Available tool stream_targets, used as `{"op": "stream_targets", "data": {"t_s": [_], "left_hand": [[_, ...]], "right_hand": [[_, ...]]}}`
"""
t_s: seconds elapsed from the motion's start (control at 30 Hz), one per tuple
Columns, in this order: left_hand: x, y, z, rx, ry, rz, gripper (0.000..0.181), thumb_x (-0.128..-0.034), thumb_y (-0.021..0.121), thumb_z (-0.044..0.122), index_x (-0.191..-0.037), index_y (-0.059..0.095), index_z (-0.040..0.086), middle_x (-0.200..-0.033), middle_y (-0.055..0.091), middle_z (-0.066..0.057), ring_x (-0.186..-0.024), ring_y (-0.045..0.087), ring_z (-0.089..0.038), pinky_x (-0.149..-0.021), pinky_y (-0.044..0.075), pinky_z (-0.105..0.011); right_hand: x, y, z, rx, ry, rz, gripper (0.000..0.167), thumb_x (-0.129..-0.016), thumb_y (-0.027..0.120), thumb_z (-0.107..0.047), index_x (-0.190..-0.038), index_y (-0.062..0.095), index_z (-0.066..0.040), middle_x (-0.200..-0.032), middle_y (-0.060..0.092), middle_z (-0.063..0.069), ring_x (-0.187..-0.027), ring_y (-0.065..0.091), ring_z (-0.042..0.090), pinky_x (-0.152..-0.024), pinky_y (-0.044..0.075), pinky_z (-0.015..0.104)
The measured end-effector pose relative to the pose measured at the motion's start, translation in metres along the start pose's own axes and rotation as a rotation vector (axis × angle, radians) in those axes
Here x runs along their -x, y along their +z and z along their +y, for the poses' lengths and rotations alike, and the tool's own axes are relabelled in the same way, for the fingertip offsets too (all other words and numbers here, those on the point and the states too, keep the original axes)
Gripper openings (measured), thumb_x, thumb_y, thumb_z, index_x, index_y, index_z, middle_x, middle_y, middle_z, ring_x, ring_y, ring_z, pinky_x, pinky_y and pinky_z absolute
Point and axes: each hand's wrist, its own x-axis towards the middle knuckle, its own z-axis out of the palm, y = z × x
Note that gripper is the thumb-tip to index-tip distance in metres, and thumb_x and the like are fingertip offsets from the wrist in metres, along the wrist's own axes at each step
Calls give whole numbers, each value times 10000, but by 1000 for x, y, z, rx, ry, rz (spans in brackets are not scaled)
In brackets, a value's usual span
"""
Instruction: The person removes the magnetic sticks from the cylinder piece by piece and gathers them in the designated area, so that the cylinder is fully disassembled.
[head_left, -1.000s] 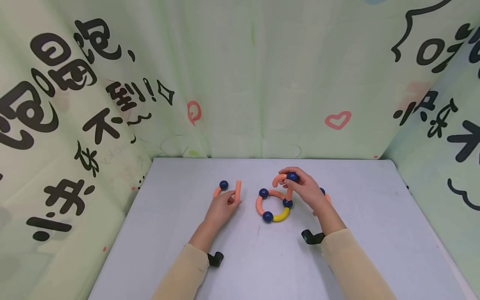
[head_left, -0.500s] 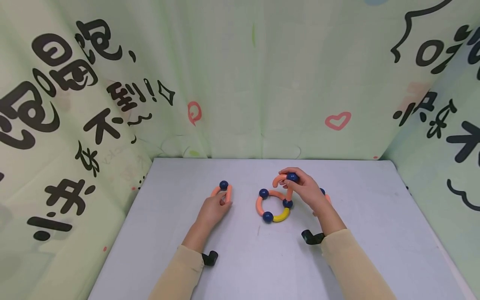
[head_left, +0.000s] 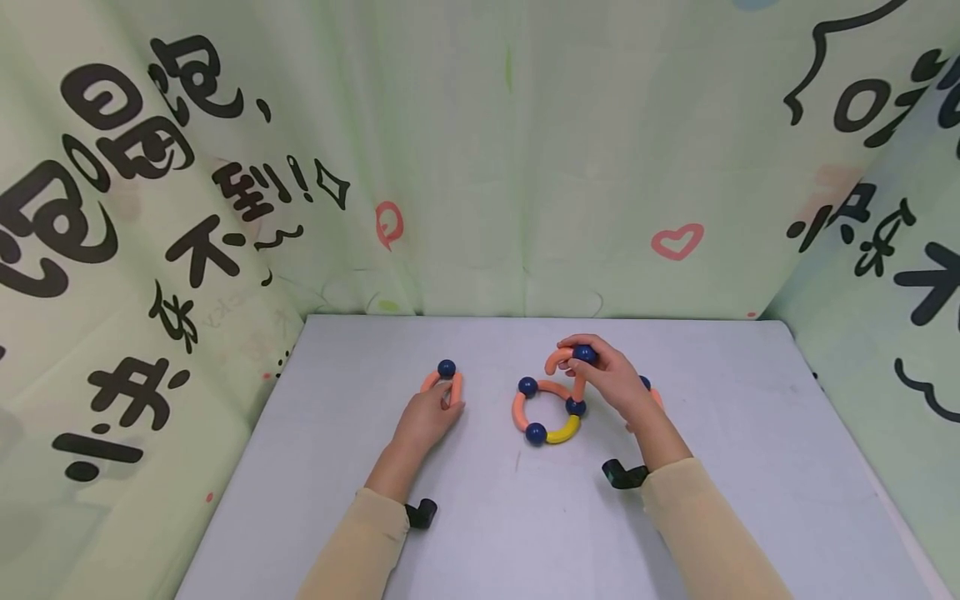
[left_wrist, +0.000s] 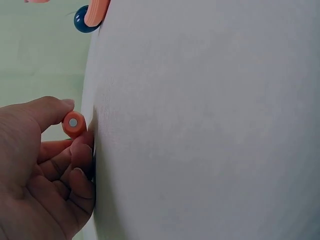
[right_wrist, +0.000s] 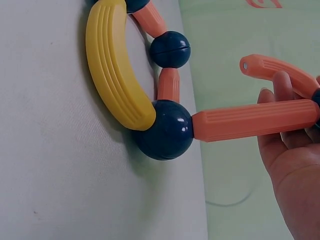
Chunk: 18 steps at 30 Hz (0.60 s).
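Observation:
In the head view my left hand pinches a straight orange magnetic rod between thumb and fingers. The rod's far end meets a dark blue ball, with a curved orange rod on its other side. In the left wrist view the magnet tip of the orange rod faces the camera. My right hand holds a blue ball that bears a curved orange rod. Below that ball, an upright orange rod joins a lower blue ball of the ring.
The ring lies on the white table; it has a yellow curved rod, orange curved rods and blue balls. Another orange piece sits partly hidden behind the right wrist. A printed curtain stands behind the table.
My left hand has carried the straight orange rod to the left, up to the blue ball, and then stayed there. My right hand has kept its place.

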Motion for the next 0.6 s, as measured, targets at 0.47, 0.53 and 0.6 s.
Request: {"op": "stream_targets", "data": {"t_s": [0.47, 0.53, 0.6], "left_hand": [[1, 1, 6, -120, 14, -29, 592, -928, 667, 359, -1427, 513, 81, -1137, 723, -117, -1007, 683, -248, -882, 534, -440], [2, 0, 7, -118, 14, -29, 593, -930, 664, 362, -1428, 510, 80, -1123, 724, -125, -1014, 685, -264, -890, 532, -448], [2, 0, 7, -121, 18, -27, 593, -931, 661, 365, -1426, 509, 76, -1105, 727, -125, -996, 689, -261, -877, 535, -445]], "right_hand": [[1, -1, 1, -14, 29, 2, 365, -979, 610, -381, -1335, 538, -337, -1255, 646, 54, -1158, 629, 251, -1106, 352, 616], [0, -1, 2, -14, 24, 2, 364, -979, 610, -381, -1334, 539, -336, -1256, 645, 52, -1155, 631, 251, -1106, 355, 613], [0, -1, 3, -12, 15, 1, 366, -981, 607, -382, -1336, 539, -330, -1257, 644, 54, -1152, 632, 252, -1104, 361, 606]]}}
